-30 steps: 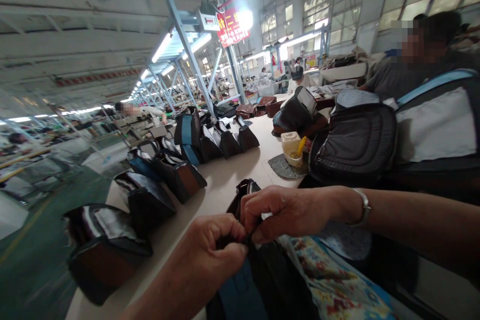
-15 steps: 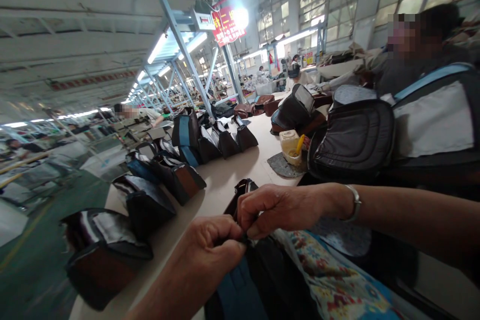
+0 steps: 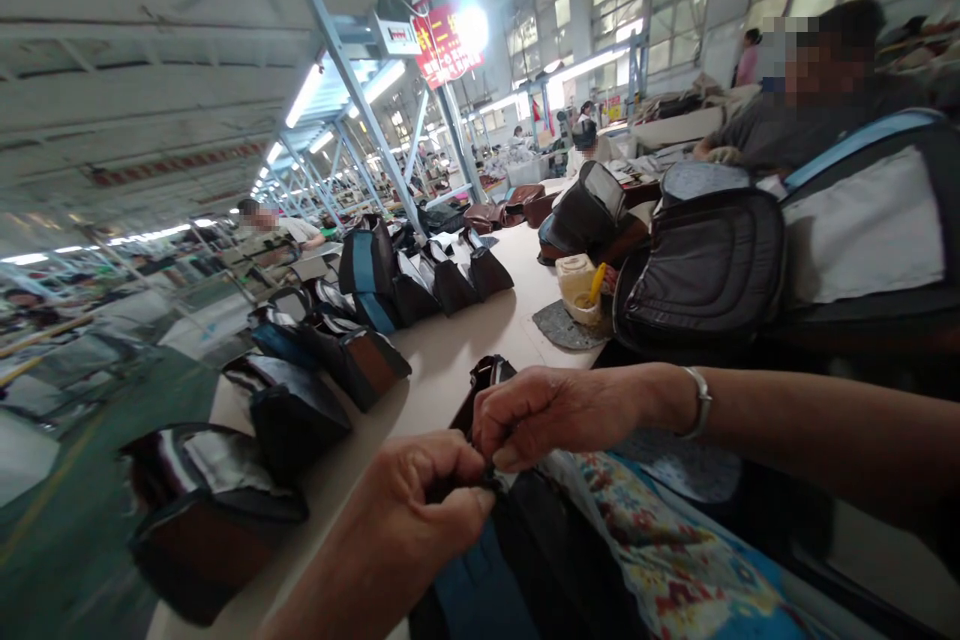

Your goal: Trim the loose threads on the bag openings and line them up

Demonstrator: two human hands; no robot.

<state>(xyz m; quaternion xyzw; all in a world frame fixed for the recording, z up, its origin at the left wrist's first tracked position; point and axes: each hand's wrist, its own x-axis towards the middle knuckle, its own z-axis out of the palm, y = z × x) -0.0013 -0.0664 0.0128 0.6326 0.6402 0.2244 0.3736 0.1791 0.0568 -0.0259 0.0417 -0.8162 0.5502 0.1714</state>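
Close over a black bag (image 3: 562,560), its upper edge is pinched by the clenched fingers of the left hand (image 3: 409,510) and right hand (image 3: 559,415), while similar bags (image 3: 360,365) are lined along a white workbench (image 3: 480,340), strip lights (image 3: 304,95) beyond

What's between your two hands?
In the head view, a dark fold of the black bag sits pinched between the left hand and the right hand.

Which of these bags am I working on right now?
The dark bag with the blue strip, pinched at its top by your left hand and right hand; the others stand in rows on the table.
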